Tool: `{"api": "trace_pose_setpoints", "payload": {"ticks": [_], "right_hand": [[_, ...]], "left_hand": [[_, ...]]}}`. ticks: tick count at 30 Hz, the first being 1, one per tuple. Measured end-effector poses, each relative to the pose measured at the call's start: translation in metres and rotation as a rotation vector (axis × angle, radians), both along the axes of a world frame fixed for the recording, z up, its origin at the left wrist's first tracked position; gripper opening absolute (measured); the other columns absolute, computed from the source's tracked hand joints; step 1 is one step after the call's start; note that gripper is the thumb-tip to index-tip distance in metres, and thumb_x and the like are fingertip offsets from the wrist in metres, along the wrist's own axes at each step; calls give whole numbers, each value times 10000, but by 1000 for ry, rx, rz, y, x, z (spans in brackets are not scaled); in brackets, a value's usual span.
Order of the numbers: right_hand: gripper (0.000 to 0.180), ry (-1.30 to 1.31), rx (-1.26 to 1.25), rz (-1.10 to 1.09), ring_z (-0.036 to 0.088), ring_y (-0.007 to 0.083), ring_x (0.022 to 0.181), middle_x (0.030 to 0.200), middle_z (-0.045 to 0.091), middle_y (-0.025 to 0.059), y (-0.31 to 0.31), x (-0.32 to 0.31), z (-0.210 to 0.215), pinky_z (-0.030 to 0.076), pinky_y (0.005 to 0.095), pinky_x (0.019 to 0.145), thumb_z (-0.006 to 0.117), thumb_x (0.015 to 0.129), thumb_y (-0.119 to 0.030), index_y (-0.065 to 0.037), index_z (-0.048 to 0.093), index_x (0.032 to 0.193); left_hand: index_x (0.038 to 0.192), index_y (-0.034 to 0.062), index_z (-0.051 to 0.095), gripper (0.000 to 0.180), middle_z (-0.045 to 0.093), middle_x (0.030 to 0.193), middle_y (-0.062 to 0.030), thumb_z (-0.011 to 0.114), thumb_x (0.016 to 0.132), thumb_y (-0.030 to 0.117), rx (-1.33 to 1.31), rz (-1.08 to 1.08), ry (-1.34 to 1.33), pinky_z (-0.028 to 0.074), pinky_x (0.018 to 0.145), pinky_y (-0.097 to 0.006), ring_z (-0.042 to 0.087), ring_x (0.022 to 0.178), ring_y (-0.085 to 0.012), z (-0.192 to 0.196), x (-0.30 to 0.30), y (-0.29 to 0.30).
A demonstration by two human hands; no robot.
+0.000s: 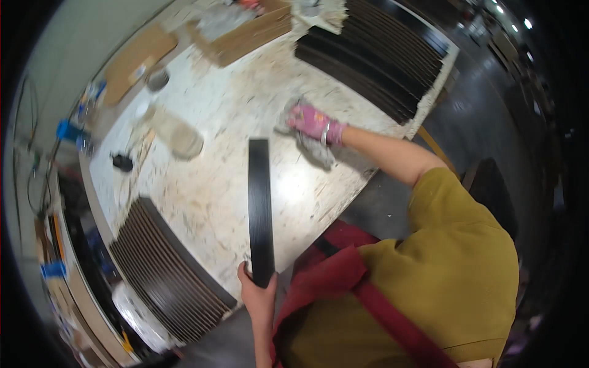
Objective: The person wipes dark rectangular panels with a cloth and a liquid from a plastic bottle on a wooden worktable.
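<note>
Filling the middle of the frame, we see a pale, stained worktable (215, 184) that slopes from the upper right down to the lower left, its surface scuffed and blotched. Along its upper right edge lies a broad stack of dark strips (374, 61), fanned so that each edge shows, and a second fanned stack of dark strips (165, 270) lies at the lower left corner of the table. At the top of the frame, left of centre, brown cardboard sheets (245, 34) rest on the table, with another cardboard piece (132, 61) towards the upper left. In the centre we see a single long black strip (260, 208) standing almost vertical in the picture, its upper end over the table and its lower end at the table's near edge. Our left hand (257, 294), bare, at lower centre, is closed around that lower end of the strip. Our right hand (313, 121), in a pink glove, sits above and right of centre, pressed down and closed on a crumpled grey rag (313, 150) that lies on the table, well apart from the strip's upper end. Towards the left of the table sits a pale, lumpy bundle (178, 135), and just left of it a small black object (123, 162).
</note>
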State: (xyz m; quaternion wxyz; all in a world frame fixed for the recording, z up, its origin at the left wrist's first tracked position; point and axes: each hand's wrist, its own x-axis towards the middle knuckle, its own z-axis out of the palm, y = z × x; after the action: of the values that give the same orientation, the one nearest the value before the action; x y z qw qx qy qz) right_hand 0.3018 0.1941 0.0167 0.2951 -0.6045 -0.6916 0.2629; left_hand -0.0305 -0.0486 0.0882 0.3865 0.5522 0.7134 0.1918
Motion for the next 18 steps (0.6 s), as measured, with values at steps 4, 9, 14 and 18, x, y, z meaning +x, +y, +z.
{"api": "trace_pose_setpoints", "payload": {"ticks": [4,9,14,18], "right_hand": [[344,-146,-84,6,610,332,899,1009,631,150,-68,15,10,482,396,819,530,862,-348,-155,572,1143],[299,-228,118,-1,631,322,789,980,625,107,-104,33,-8,502,461,651,529,860,-378,-168,567,1069],[276,-277,10,102,621,320,842,1023,601,131,-103,31,19,507,439,670,520,856,-295,-109,574,1052],[225,-100,319,-3,620,315,748,879,632,146,-105,29,-47,477,418,640,582,779,-251,-93,617,935]], "left_hand": [[1271,7,432,440,602,1064,-85,570,877,144,-332,-86,-437,448,849,-320,574,986,-189,-22,-23,25],[1273,31,440,381,557,1145,-66,500,936,196,-299,108,-873,446,887,-301,552,997,-153,32,74,101],[1250,46,449,361,558,1093,-48,498,953,245,-273,-114,-1021,453,860,-285,549,971,-134,31,207,192],[1172,36,471,322,561,1029,-38,508,952,268,-262,-169,-1111,443,848,-273,532,941,-120,21,296,201]]}}
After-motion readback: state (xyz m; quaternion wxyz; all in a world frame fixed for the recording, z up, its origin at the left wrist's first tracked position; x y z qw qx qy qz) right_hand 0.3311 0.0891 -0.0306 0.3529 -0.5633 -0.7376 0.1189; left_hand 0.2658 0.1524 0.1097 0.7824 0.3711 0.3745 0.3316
